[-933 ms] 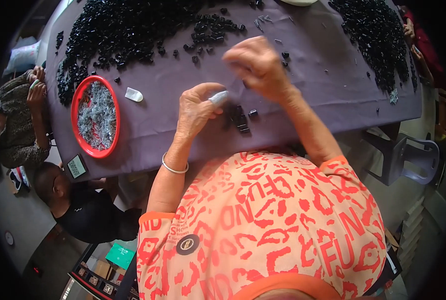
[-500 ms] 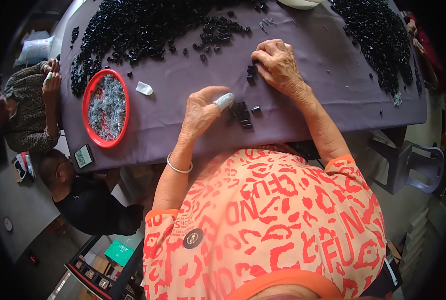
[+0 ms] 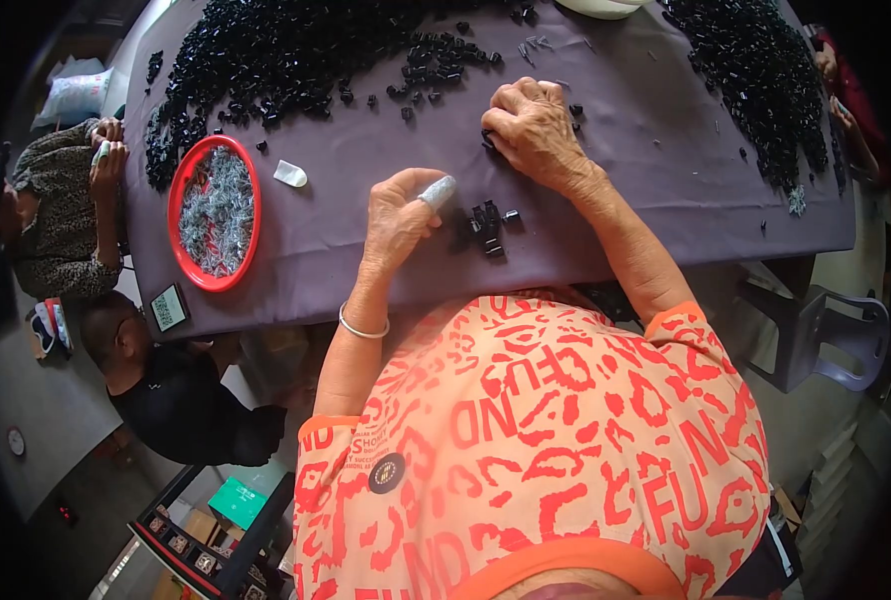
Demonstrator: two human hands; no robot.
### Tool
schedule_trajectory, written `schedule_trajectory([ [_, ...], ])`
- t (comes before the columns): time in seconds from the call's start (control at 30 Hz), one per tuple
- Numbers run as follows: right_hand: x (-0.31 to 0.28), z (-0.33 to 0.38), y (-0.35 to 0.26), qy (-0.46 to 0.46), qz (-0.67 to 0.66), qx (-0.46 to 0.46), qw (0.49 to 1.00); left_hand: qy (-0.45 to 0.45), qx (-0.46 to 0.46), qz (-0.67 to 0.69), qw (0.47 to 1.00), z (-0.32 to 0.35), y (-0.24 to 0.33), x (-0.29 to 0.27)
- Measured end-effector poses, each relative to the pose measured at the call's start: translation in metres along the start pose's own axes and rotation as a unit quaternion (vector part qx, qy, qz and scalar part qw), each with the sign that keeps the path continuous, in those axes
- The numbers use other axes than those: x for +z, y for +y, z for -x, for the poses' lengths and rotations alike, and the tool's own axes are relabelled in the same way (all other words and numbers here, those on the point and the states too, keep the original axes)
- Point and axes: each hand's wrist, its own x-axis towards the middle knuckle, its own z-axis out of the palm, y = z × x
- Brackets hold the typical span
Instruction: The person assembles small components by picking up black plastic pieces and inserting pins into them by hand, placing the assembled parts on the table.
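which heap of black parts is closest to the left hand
The small cluster of black parts just right of the left hand; the big heaps lie at the table's far edge.

left hand (image 3: 398, 212): raised, loosely curled, capped fingertip up, bangle on wrist | right hand (image 3: 532, 128): reached forward, palm down, fingers bent | both forearms bare, 2 elbows bent

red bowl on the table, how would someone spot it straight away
Start at the purple tablecloth and go to its left end. The red bowl sits just below the big heap of black parts; it alone is round, red-rimmed and filled with small silvery pieces.
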Motion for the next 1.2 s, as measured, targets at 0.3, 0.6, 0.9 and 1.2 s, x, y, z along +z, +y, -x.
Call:
schedule_trajectory([
  [0.3, -0.025, 0.015, -0.008, 0.048, -0.195, 0.070, 0.977, 0.014, 0.005, 0.053, 0.998, 0.002, -0.007, 0.000],
  [0.6, -0.050, 0.030, -0.021, -0.073, -0.671, 0.288, 0.679, -0.003, 0.074, 0.195, 0.978, 0.006, 0.032, 0.031],
  [0.9, -0.056, 0.035, -0.022, -0.201, -0.554, 0.268, 0.762, -0.074, 0.011, 0.058, 0.996, 0.011, 0.043, 0.026],
  [1.2, -0.059, 0.050, -0.034, -0.175, -0.578, 0.303, 0.737, -0.171, -0.091, 0.163, 0.968, 0.012, 0.028, 0.023],
])
